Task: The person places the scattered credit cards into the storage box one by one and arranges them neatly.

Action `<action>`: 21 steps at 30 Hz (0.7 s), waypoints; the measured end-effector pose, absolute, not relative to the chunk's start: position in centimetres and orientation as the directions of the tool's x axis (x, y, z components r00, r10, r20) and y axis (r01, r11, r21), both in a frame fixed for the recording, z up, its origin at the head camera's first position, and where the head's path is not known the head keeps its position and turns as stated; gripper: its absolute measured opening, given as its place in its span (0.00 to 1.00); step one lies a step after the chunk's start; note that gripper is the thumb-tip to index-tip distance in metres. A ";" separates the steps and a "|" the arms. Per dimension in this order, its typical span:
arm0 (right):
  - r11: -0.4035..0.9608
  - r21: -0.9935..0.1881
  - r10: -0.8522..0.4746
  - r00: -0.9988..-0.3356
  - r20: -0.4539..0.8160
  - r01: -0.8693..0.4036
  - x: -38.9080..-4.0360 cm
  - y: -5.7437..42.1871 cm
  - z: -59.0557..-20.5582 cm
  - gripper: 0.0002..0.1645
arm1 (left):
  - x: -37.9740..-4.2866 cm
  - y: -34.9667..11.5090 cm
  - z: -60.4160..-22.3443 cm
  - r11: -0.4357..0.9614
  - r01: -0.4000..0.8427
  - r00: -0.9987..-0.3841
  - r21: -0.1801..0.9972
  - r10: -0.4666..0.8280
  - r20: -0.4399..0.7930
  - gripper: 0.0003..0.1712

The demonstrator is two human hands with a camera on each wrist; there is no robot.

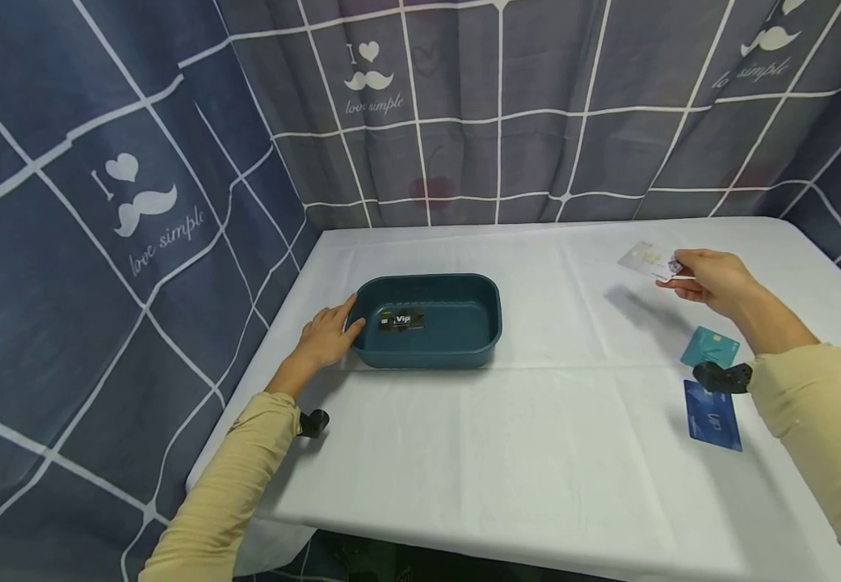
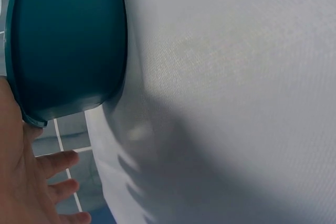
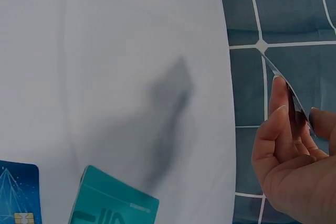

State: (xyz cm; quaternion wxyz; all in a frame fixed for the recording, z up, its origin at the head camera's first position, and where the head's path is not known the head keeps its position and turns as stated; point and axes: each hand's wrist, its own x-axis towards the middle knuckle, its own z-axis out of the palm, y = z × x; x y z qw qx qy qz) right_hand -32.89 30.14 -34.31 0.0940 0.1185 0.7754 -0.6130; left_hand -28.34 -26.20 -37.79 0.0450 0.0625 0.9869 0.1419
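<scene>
My right hand [image 1: 714,280] pinches a pale, shiny card [image 1: 644,259] above the far right of the table; in the right wrist view the card [image 3: 286,85] appears nearly edge-on between thumb and fingers. Below that hand lie a teal card [image 1: 709,347] and a dark blue card [image 1: 712,416] marked VIP. At the left end of a dark teal rectangular basin [image 1: 456,356], my left hand [image 1: 324,333] holds the rim, thumb over the edge and index finger outside. The other fingers [image 2: 60,163] spread free. A black Vip card [image 1: 401,319] rests inside the basin.
A white cloth covers the table [image 1: 536,453], whose front edge runs along the bottom of the head view. Dark grid-patterned curtains [image 1: 464,162] close in the back and both sides. Each wrist carries a black camera mount [image 1: 721,377].
</scene>
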 end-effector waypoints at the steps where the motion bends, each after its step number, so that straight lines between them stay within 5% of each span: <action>1: 0.207 -0.932 0.061 -0.954 -0.292 0.299 -33.0 30.1 -34.2 0.40 | -28.3 -26.2 -37.8 0.952 0.110 -0.988 0.287 0.136 -0.071 0.35; 10: 0.165 -0.955 0.040 -0.969 -0.245 0.248 -33.9 29.2 -32.7 0.17 | -28.4 -26.2 -37.6 0.951 0.100 -0.988 0.292 0.130 -0.087 0.35; 16: 0.185 -0.953 0.021 -0.970 -0.242 0.242 -34.4 27.9 -31.4 0.33 | -28.4 -26.2 -37.7 0.952 0.099 -0.987 0.289 0.130 -0.091 0.35; 21: 0.198 -0.951 0.048 -0.971 -0.234 0.239 -34.7 26.9 -30.5 0.36 | -28.2 -26.2 -37.8 0.951 0.104 -0.987 0.292 0.136 -0.091 0.34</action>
